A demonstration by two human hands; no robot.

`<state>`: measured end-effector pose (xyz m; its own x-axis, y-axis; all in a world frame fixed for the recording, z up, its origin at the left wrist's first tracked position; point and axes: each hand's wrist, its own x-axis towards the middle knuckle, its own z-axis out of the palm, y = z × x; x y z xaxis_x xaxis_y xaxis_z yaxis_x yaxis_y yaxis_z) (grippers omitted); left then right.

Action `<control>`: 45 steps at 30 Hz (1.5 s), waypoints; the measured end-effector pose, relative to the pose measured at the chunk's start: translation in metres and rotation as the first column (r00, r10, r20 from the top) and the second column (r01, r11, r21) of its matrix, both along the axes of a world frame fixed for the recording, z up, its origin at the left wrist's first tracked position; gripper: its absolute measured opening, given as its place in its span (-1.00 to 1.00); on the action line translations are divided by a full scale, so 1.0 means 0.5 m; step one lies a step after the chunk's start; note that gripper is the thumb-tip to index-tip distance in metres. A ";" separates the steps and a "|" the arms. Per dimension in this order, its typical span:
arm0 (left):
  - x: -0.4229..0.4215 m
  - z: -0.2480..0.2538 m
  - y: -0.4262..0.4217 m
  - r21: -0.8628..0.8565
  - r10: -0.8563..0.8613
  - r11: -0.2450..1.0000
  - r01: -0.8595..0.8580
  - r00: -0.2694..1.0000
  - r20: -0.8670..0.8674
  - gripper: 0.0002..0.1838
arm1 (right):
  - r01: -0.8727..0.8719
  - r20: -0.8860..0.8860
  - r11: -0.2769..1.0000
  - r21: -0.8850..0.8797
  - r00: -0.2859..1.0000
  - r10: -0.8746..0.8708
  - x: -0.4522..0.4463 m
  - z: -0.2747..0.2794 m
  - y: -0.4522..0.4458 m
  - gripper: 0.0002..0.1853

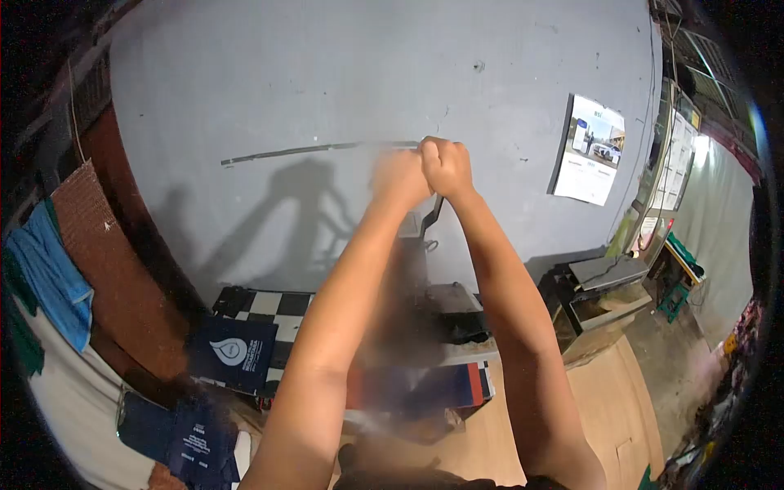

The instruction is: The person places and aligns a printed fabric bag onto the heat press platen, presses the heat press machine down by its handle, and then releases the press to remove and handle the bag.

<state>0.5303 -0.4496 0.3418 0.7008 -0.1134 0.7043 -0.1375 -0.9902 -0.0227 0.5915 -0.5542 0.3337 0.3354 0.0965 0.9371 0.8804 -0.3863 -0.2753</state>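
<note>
Both my arms reach up in front of the grey wall. My right hand (447, 166) is closed in a fist at the top of a dark bent bar (434, 218), which runs down below it. Against it, on the left side, is my left hand (401, 177), blurred but with a compact, curled outline; whatever lies inside it is hidden. Under the hands, between my forearms, a grey and dark upright shape (406, 282) is smeared and its kind is unclear.
A dark strip (282, 151) runs along the wall left of my hands. Dark printed cloth (235, 357) lies on a checkered surface (292, 305). A wooden box-like unit (600, 302) stands right, below a wall calendar (590, 151). A blue towel (51, 273) hangs at the far left.
</note>
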 end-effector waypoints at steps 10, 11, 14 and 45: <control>0.115 0.016 0.037 0.064 -0.086 0.995 0.072 0.958 0.272 -0.85 | -0.008 -0.067 1.000 0.026 0.998 0.010 0.074 0.045 0.019 -0.60; 0.124 0.019 0.039 0.074 -0.091 0.995 0.073 0.954 0.287 -0.86 | -0.007 -0.063 1.000 0.028 0.998 0.009 0.081 0.048 0.022 -0.60; 0.130 0.048 0.038 0.072 -0.054 0.997 0.039 0.974 0.218 -0.89 | 0.010 -0.054 1.000 0.029 0.999 -0.008 0.109 0.064 0.028 -0.60; 0.316 0.102 0.100 0.097 -0.145 0.988 0.121 0.938 0.314 -0.92 | -0.010 -0.058 0.996 0.091 0.998 0.015 0.285 0.121 0.084 -0.59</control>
<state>0.6882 -0.3996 0.3930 0.4158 -0.2518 0.8739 -0.2410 -0.9571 -0.1610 0.7342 -0.5122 0.3940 0.3896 0.0165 0.9208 0.8661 -0.3465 -0.3602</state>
